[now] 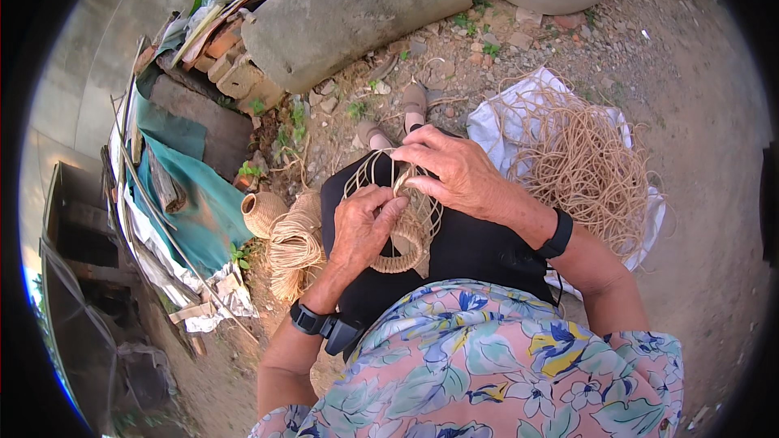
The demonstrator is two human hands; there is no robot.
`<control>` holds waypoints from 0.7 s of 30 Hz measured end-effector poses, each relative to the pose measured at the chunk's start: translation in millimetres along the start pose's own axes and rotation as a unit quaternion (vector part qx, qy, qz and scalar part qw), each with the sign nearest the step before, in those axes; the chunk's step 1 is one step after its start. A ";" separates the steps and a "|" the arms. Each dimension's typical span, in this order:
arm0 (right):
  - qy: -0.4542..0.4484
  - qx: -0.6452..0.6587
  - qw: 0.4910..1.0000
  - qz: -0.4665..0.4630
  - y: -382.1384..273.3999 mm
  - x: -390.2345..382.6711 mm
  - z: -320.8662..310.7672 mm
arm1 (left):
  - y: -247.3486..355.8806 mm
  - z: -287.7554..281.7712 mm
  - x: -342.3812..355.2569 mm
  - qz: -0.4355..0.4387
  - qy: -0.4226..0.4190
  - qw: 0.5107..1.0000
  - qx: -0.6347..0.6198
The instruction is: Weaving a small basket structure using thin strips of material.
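Observation:
A half-woven tan cord basket (pixel 403 252) lies across my lap, its round ringed opening turned toward me. Loose strands fan out in loops from its far end. My left hand (pixel 363 225) is closed at the basket's left side, thumb and index finger pinching the work near the strands. From the right comes my right hand (pixel 456 169), its thumb and fingers pinched on a cord strand (pixel 401 186) at the far end of the piece. The fingertips of both hands are close together. Part of the weave is hidden behind them.
Beside my left leg are a finished-looking woven vessel (pixel 264 213) and a bundle of cord (pixel 295 245). A large tangled cord heap (pixel 580 166) lies on a white sack (pixel 505 126) to the right. Concrete pipe (pixel 357 12), bricks (pixel 230 49) and green cloth (pixel 195 203) lie beyond.

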State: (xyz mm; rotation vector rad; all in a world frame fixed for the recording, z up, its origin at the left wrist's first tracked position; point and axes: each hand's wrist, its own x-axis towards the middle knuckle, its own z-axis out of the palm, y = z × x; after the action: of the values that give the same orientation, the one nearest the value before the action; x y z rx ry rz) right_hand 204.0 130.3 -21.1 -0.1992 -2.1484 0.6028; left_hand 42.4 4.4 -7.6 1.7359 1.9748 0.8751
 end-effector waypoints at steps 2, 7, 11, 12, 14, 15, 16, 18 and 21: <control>0.104 -0.001 0.993 0.052 -3.4 -10.4 -1.8 | 7.6 -4.5 4.1 0.009 0.005 0.999 0.050; -0.102 0.076 0.983 0.129 -5.3 -57.4 10.0 | 13.9 -7.2 37.4 0.219 0.030 0.948 0.228; -0.174 -0.011 0.980 0.095 -16.9 -59.7 18.3 | 16.2 0.9 51.1 0.107 -0.074 0.959 0.251; -0.174 -0.011 0.980 0.098 -17.0 -59.3 17.5 | 19.2 4.5 55.0 0.108 -0.076 0.959 0.250; -0.198 -0.070 0.975 0.067 -17.5 -57.6 16.9 | 25.8 10.6 59.5 0.083 -0.107 0.931 0.340; -0.196 -0.070 0.976 0.067 -18.4 -55.7 17.0 | 26.4 12.2 60.7 0.083 -0.107 0.930 0.341; -0.190 -0.081 0.976 0.062 -19.8 -54.0 17.6 | 25.8 13.8 61.8 0.092 -0.119 0.923 0.354; -0.182 -0.092 0.977 0.056 -21.4 -52.5 18.7 | 24.1 13.9 63.6 0.101 -0.132 0.915 0.367; -0.203 -0.098 0.973 0.040 -21.8 -52.5 20.1 | 23.1 12.6 66.2 0.101 -0.134 0.920 0.353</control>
State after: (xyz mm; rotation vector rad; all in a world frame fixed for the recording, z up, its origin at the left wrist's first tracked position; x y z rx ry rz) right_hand 221.7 86.0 -58.0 -0.2906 -2.6106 0.5079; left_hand 56.2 72.8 6.5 2.3156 2.0790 -0.0796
